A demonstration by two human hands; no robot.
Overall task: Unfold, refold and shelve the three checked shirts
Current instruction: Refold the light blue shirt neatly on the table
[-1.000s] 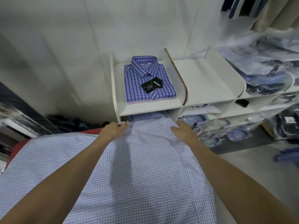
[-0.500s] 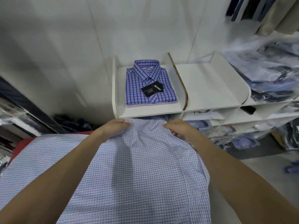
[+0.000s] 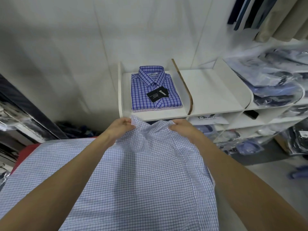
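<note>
Both hands have bunched the far edge: left hand [image 3: 119, 127] and right hand [image 3: 180, 127] now pinch the pale checked shirt [image 3: 146, 177], which spreads below their grip. Uneven pulling could skew its fold.

Folded shirt [image 3: 155, 88] on shelf [image 3: 215, 90], left compartment; spread shirt [image 3: 141, 177] in front; bagged shirts [image 3: 273, 80] at right.

Both hands pinch the far edge of a light checked shirt [image 3: 150, 172]: left hand [image 3: 120, 129], right hand [image 3: 181, 127]. Beyond, a folded blue checked shirt [image 3: 155, 90] lies on the white shelf [image 3: 213, 90].
</note>
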